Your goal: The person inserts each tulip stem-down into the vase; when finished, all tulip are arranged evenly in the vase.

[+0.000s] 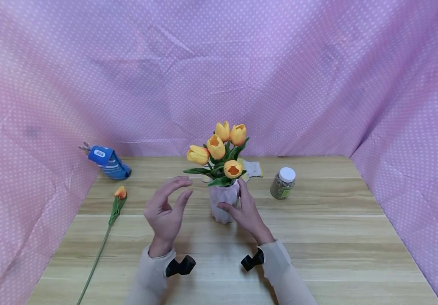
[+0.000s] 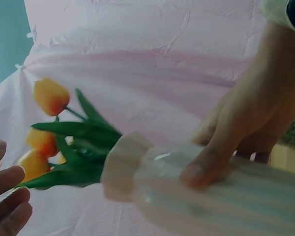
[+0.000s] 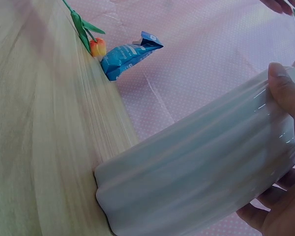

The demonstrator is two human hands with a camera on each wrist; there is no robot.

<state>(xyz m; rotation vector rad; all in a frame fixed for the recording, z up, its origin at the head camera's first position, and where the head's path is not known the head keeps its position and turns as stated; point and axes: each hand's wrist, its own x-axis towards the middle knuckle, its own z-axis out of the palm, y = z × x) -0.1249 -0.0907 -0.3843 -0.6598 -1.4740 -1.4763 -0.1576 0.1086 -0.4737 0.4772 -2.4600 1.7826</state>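
A white fluted vase (image 1: 220, 205) stands on the table at the middle of the head view, with several yellow-orange tulips (image 1: 216, 147) and green leaves above its rim. My right hand (image 1: 247, 214) grips the vase from its right side, thumb across the front; the right wrist view shows the thumb and fingers round its ribbed wall (image 3: 196, 157). To the left of the vase, my left hand (image 1: 167, 212) is raised with thumb and fingers loosely curved apart, holding nothing. In the left wrist view its fingertips (image 2: 12, 201) appear beside the blooms.
A single orange tulip (image 1: 120, 192) with a long stem lies on the left of the table. Behind it leans a blue bag (image 1: 112, 163) with sticks poking out. On the right is a white-lidded jar (image 1: 283, 184). A flat grey-and-yellow item (image 1: 252, 168) lies behind the vase.
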